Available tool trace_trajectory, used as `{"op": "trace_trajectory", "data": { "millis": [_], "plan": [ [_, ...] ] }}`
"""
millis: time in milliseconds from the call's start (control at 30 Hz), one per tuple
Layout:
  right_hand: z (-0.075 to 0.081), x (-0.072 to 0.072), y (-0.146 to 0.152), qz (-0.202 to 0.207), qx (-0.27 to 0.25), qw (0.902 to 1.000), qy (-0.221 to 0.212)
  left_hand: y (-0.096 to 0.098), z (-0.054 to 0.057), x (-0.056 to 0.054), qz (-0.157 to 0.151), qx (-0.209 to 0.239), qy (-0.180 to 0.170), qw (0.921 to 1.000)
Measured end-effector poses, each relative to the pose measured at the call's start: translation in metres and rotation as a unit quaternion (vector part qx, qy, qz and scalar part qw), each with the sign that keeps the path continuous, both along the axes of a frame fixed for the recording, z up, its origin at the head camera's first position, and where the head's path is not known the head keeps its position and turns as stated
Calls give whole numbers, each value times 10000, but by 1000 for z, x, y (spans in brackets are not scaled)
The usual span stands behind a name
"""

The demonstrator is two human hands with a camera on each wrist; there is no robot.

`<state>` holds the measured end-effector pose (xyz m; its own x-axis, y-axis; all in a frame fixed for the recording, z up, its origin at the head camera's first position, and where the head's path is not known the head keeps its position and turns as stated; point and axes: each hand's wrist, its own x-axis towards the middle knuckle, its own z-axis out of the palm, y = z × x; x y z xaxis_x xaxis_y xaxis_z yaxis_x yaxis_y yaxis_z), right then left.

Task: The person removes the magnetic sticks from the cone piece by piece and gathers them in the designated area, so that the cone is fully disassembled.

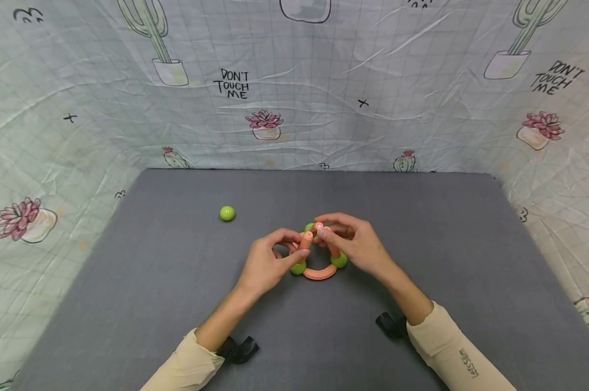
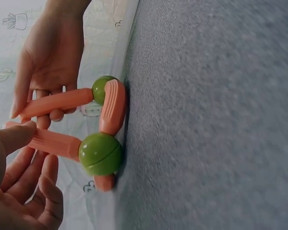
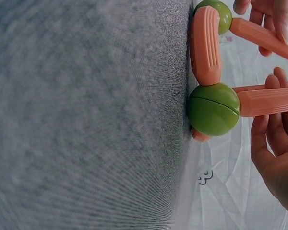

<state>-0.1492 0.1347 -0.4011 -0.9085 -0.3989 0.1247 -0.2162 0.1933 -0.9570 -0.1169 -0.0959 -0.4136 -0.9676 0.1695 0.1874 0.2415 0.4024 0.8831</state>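
A small frame of orange ridged rods and green balls stands on the grey table. Its base has a curved orange rod [image 1: 320, 273] in front, between a left green ball [image 1: 298, 268] and a right green ball [image 1: 339, 261]; another green ball [image 1: 309, 228] is behind. Straight rods rise from the balls and lean inward. My left hand [image 1: 267, 263] pinches the left straight rod [image 2: 55, 143] near its top, thumb on one side. My right hand [image 1: 360, 244] holds the right straight rod [image 3: 269, 102] by its upper end. The rods' tops come close together between my fingertips.
A loose green ball [image 1: 227, 213] lies on the grey table [image 1: 177, 288], back left of the frame. A printed cloth [image 1: 314, 81] hangs behind the table and along both sides. Dark straps [image 1: 238, 350] show at both wrists.
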Motion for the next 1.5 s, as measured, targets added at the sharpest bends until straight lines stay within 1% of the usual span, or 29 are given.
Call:
{"op": "trace_trajectory", "data": {
  "millis": [233, 433, 600, 700, 867, 967, 1133, 1300, 1367, 1500],
  "plan": [
    [0, 0, 3, 58, 11, 10000, 8, -15, -2, 4, -113, -11, 99, 9999],
    [2, 0, 7, 40, 38, 10000, 54, -28, 0, 6, -183, -80, 182, 9996],
    [1, -1, 9, 20, 63, 9999, 119, -35, -3, 8, -180, -83, 128, 9997],
    [0, -1, 10, 8, 64, 9999, 104, -41, -5, 9, -173, -164, 96, 9997],
    [-1, -2, 10, 16, 64, 9999, 83, -52, -7, 11, -119, -411, 40, 9991],
    [-1, -1, 10, 17, 132, 9999, 100, -58, -9, 12, -150, -566, -87, 9982],
    [-1, 2, 9, 52, 201, 9997, 87, -64, -16, 14, -332, -865, -329, 9952],
    [1, 2, 9, 50, 104, 9999, 75, -66, -21, 13, -577, -1388, -420, 9878],
    [1, 3, 8, 55, 74, 9999, 69, -65, -21, 12, -650, -1510, -441, 9854],
    [0, 4, 6, 24, 73, 10000, 21, -64, -17, 12, -687, -1654, -492, 9826]
  ]
}}
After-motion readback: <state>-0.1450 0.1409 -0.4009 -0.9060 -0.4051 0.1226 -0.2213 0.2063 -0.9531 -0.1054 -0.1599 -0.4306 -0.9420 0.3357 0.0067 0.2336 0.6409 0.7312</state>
